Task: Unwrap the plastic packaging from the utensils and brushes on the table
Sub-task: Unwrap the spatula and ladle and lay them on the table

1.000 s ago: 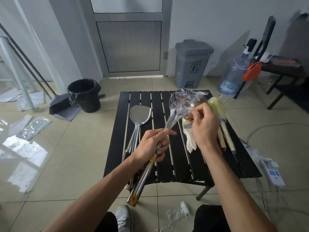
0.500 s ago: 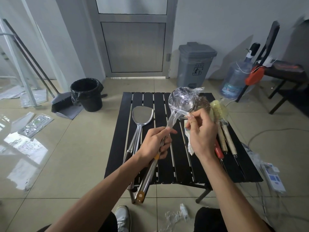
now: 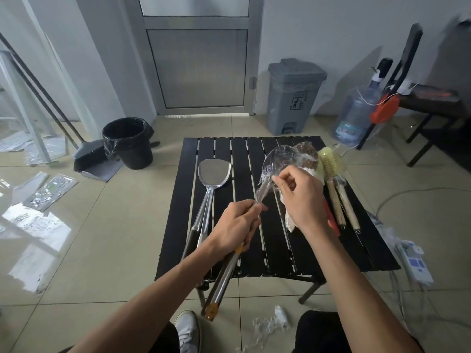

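- Ladle (image 3: 279, 159), wrapped in clear plastic (image 3: 265, 186), is held up just right of the frame's centre, over the black slatted table (image 3: 239, 154). Its bowl points up, and its steel handle runs down and left to an orange tip near the bottom edge.
- Left hand (image 3: 235, 225), at centre, has its fingers (image 3: 247, 208) curled fully round the handle.
- Right hand (image 3: 303, 197), just right of centre, pinches the plastic below the bowl between thumb and forefinger. Its other fingers are loosely bent.
- Bare steel spatula (image 3: 215, 171) lies on the table left of the ladle.
- Brushes (image 3: 331, 164) lie along the table's right side, partly hidden by the right hand. I cannot tell how much wrap covers them.
- Crumpled plastic scrap (image 3: 270, 324) lies on the floor at bottom centre.
- Grey pedal bin (image 3: 293, 95) stands beyond the table at upper right, and a black bucket (image 3: 130, 143) at upper left.
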The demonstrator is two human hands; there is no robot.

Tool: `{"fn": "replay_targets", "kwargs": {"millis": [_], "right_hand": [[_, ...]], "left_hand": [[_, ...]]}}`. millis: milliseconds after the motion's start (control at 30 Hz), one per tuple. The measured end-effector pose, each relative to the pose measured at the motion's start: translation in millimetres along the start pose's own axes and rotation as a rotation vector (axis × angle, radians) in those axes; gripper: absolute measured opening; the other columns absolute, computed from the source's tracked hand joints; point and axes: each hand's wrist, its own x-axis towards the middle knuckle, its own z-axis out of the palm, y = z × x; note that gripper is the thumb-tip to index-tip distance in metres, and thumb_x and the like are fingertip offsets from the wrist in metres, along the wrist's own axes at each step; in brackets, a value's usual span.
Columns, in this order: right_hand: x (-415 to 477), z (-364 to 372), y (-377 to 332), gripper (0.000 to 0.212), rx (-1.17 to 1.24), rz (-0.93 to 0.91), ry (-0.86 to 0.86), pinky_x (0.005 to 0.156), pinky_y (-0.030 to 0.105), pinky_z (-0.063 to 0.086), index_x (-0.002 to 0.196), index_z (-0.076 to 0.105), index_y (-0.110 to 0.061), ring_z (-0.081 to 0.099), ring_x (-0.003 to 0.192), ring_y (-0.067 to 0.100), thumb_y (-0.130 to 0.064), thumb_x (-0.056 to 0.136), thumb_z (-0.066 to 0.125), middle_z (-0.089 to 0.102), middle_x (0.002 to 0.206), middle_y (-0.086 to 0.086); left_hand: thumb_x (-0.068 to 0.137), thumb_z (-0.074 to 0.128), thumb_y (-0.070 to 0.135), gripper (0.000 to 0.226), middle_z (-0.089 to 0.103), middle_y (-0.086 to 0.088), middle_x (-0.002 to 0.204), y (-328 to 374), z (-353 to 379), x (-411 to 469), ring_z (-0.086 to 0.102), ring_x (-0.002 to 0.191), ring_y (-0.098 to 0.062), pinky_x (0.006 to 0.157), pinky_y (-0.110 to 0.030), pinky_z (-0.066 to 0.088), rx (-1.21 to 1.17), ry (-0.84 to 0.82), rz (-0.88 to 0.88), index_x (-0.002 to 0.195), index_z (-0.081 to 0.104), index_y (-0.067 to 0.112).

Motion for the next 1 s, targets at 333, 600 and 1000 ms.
{"fn": "replay_targets", "kwargs": {"millis": [333,600,1000], "right_hand": [[-3.5,-9.9,3.2,0.017,-0.063,-0.039,0.115,0.057,0.042,0.056,0.092,0.064,-0.006,0.063,0.067,0.018,-0.02,0.102,0.065,0.067,0.083,0.002],[-5.1,-2.4,-4.3,0.031,0.086,0.175,0.019,0.066,0.029,0.056,0.093,0.065,-0.019,0.065,0.075,0.005,-0.049,0.092,0.071,0.068,0.083,-0.01],[-6.3,8.2,-12.7,0.024,0.204,0.192,-0.036,0.054,0.014,0.048,0.08,0.071,-0.025,0.067,0.057,0.001,-0.039,0.099,0.067,0.072,0.068,-0.012]], "left_hand": [[0.107,0.056,0.026,0.027,0.049,-0.004,0.061,5.2,-2.3,-1.2,0.043,0.042,-0.015,0.036,-0.024,0.039,-0.034,-0.002,-0.029,0.11,0.066,0.0],[0.103,0.064,0.02,0.016,0.054,-0.003,0.064,6.0,5.3,-5.0,0.047,0.045,-0.017,0.039,-0.026,0.043,-0.065,0.057,0.023,0.11,0.051,0.014],[0.106,0.059,0.018,0.018,0.057,-0.006,0.075,7.4,12.5,-7.2,0.052,0.049,-0.013,0.044,-0.026,0.047,0.137,0.12,0.097,0.117,0.047,0.022]]}}
